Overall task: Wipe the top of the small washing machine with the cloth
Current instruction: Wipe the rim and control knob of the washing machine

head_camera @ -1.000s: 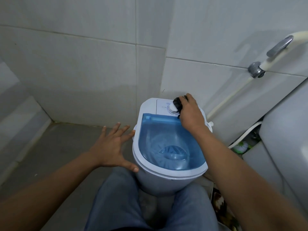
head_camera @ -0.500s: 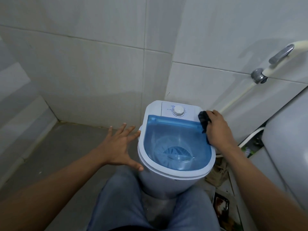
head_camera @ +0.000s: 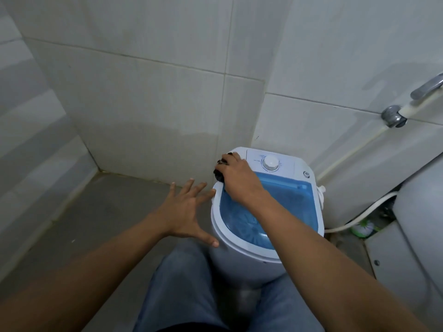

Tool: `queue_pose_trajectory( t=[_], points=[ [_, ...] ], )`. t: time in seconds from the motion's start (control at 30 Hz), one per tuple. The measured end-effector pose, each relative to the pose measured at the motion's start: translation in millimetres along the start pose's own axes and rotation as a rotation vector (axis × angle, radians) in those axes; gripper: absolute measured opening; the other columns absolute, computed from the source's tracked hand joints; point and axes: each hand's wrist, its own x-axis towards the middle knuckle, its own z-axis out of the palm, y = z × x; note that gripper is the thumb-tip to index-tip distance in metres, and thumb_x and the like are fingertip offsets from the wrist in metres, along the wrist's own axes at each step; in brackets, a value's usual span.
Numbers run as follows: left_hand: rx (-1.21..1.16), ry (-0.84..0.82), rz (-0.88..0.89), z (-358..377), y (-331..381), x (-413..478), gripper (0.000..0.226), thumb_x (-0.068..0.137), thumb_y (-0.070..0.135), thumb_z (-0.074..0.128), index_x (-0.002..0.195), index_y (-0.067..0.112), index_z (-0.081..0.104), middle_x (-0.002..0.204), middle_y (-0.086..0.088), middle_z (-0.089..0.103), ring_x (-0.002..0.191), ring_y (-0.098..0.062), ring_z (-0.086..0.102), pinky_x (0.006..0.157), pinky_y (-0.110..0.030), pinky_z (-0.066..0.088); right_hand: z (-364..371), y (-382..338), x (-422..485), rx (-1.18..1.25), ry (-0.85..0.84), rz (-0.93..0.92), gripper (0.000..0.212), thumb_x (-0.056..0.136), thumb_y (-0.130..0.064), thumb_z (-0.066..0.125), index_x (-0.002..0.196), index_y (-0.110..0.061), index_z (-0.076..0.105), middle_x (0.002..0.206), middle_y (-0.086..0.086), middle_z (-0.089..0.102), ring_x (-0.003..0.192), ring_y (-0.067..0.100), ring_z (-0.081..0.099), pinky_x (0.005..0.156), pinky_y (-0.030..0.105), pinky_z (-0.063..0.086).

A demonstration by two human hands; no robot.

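Note:
The small white washing machine stands on the floor in the tiled corner, with a clear blue lid and a white dial on its back panel. My right hand presses a dark cloth onto the top's back left corner; most of the cloth is hidden under the fingers. My left hand is spread flat against the machine's left side, thumb touching the rim, and holds nothing.
Tiled walls close in behind and to the left. A metal tap with a white hose sits on the right wall. A large white appliance stands at the right. My jeans-clad knees flank the machine.
My right hand with the cloth has swept from the dial to the top's right edge and then across to the back left corner. My left hand has stayed at the machine's left side.

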Motion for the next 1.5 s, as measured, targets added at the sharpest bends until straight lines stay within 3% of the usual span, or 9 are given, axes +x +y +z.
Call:
queue_pose_trajectory(
  t=[0.3,0.43,0.63,0.8,0.9,1.0,1.13,1.3,1.5],
  points=[
    [0.013,0.024,0.003,5,0,1,0.145,0.04,0.102,0.055,0.158,0.039,-0.001,0.169,0.002,-0.002,0.154,-0.026,-0.012,0.118,-0.067,-0.002,-3,-39,-107,0.172,0.016,-0.056,0.045,0.094,-0.017,0.037,0.134,-0.014,0.057,0.149,0.01,0.042,0.144,0.035,0.027,0.116,0.048,0.022],
    [0.038,0.012,-0.009,4,0,1,0.149,0.037,0.101,0.057,0.158,0.038,-0.002,0.169,0.002,-0.004,0.154,-0.026,-0.013,0.118,-0.067,-0.002,-1,-34,-147,0.107,0.032,-0.061,0.06,0.086,-0.019,0.02,0.13,-0.02,0.061,0.145,0.007,0.049,0.141,0.032,0.036,0.114,0.049,0.03],
    [0.042,0.027,-0.013,2,1,2,0.151,0.034,0.103,0.057,0.159,0.038,0.001,0.169,0.002,-0.001,0.154,-0.025,-0.009,0.119,-0.065,-0.001,0,-7,-199,0.072,0.115,0.009,0.054,0.081,-0.01,0.031,0.123,-0.019,0.063,0.138,0.007,0.054,0.133,0.034,0.046,0.106,0.048,0.043],
    [0.026,0.031,-0.01,3,-1,3,0.153,0.031,0.106,0.052,0.159,0.038,0.001,0.169,0.003,0.0,0.154,-0.024,-0.009,0.119,-0.063,-0.001,15,43,-233,0.164,0.255,0.175,0.044,0.092,-0.007,0.04,0.131,-0.014,0.06,0.146,0.009,0.048,0.14,0.033,0.038,0.112,0.047,0.036],
    [0.037,0.037,-0.004,2,-1,2,0.154,0.03,0.106,0.052,0.159,0.038,0.004,0.169,0.003,0.002,0.155,-0.024,-0.007,0.12,-0.063,0.0,17,70,-223,0.286,0.369,0.349,0.051,0.085,0.008,0.043,0.13,-0.01,0.062,0.148,0.012,0.045,0.138,0.029,0.041,0.116,0.036,0.032],
    [0.042,0.038,-0.008,2,-1,2,0.154,0.029,0.107,0.051,0.159,0.039,0.003,0.169,0.003,0.002,0.155,-0.024,-0.008,0.12,-0.064,0.0,3,95,-208,0.396,0.386,0.488,0.054,0.084,0.017,0.045,0.128,-0.007,0.063,0.147,0.012,0.046,0.131,0.021,0.045,0.11,0.008,0.021],
    [0.021,0.038,-0.003,3,-1,2,0.153,0.03,0.106,0.053,0.158,0.041,0.002,0.169,0.005,0.0,0.154,-0.023,-0.011,0.119,-0.063,-0.002,-6,128,-181,0.412,0.276,0.54,0.052,0.091,0.01,0.041,0.135,-0.011,0.058,0.152,0.012,0.04,0.137,0.028,0.04,0.115,0.024,0.023],
    [0.022,0.031,0.002,2,-2,2,0.151,0.032,0.106,0.053,0.158,0.042,0.001,0.169,0.005,-0.001,0.154,-0.023,-0.013,0.119,-0.064,-0.003,-23,150,-141,0.346,0.181,0.553,0.05,0.093,0.004,0.041,0.137,-0.013,0.056,0.152,0.013,0.04,0.137,0.032,0.04,0.113,0.026,0.024],
    [0.033,0.027,-0.005,1,1,2,0.149,0.034,0.107,0.05,0.158,0.041,0.002,0.169,0.004,0.0,0.154,-0.024,-0.011,0.12,-0.064,-0.002,-32,72,-129,0.324,0.136,0.223,0.061,0.09,0.005,0.041,0.144,-0.022,0.047,0.157,0.001,0.033,0.141,0.021,0.034,0.114,0.033,0.031]
  ],
)
